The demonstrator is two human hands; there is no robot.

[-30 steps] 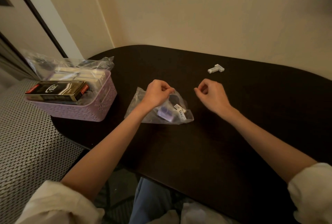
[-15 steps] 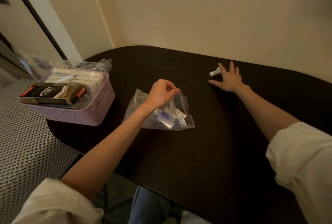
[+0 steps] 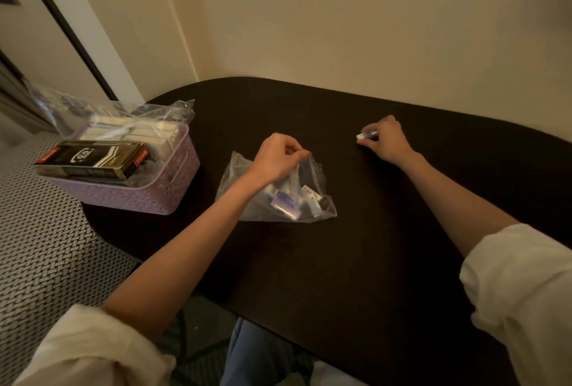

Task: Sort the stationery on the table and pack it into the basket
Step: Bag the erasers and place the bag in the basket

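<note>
A clear plastic bag [image 3: 312, 210] with several small white and purple erasers inside lies in the middle of the dark table [image 3: 340, 261]. My left hand [image 3: 278, 156] pinches the bag's top edge and holds it up. To the right, my right hand [image 3: 385, 139] is closed around small white erasers [image 3: 365, 136], low over the tabletop. A lilac perforated basket [image 3: 139, 196] stands at the table's left edge. It holds a black pen box [image 3: 89, 159] and pale boxes in a clear bag [image 3: 130, 125].
The table's rounded left end overhangs a woven black-and-white floor [image 3: 40, 246]. A cream wall [image 3: 371, 29] runs right behind the table's far edge. My rolled white sleeves [image 3: 523, 286] hang over the near edge.
My right hand reached out to the white erasers at the back of the table, closed on them and has drawn them a little nearer. My left hand has lifted the bag's edge.
</note>
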